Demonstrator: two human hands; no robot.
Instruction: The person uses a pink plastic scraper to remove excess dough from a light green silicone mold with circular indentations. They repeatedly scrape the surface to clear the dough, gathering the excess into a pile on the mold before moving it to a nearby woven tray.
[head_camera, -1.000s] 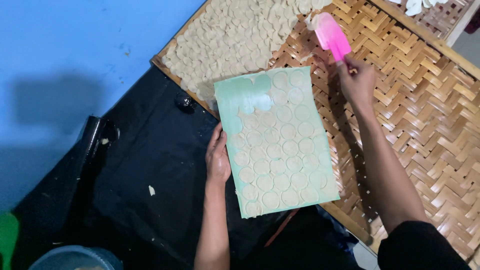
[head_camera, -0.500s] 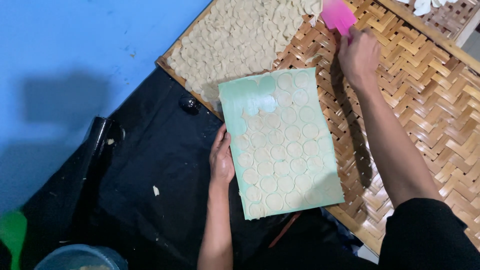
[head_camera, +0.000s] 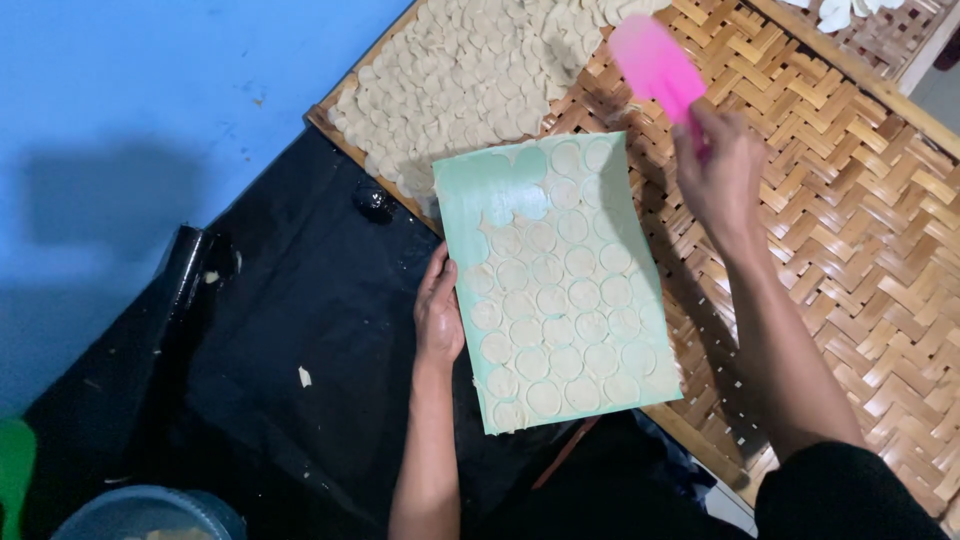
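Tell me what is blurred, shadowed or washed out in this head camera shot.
Head view: the pink spatula in the right hand is smeared by motion blur; the green board with dough rounds, held at its edge by the left hand, is sharp, with a pale sheen near its top; soft dark shadows fall on the blue wall; the black sheet loses detail in darkness.

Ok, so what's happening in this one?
A person holds a pale green board covered with rows of thin round dough discs, steadying its edge with the left hand. The right hand grips a pink spatula raised over a woven bamboo tray. The far end of the tray is already spread with a layer of similar pale discs, and the top corner of the board is bare. The board rests partly over the tray and partly over black plastic sheeting.
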